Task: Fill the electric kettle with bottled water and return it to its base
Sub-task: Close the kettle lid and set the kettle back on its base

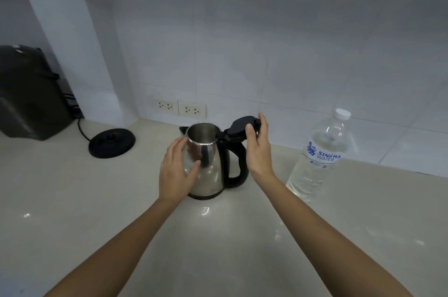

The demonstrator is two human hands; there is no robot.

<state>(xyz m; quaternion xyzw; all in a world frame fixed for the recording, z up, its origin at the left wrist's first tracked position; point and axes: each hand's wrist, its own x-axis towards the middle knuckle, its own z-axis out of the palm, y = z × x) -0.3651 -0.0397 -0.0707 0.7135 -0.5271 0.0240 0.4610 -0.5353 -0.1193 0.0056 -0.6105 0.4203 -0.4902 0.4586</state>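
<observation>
A steel electric kettle with a black handle stands on the pale counter, off its base. Its black lid is swung up and back, and the inside looks empty. My left hand wraps the kettle's left side. My right hand pinches the raised lid between thumb and fingers. The round black base sits to the left with its cord running back. A clear water bottle with a white cap on and a blue label stands to the right, full.
A large dark appliance stands at the far left against the wall. Two white wall sockets sit just above the counter behind the kettle. White tiled wall runs along the back.
</observation>
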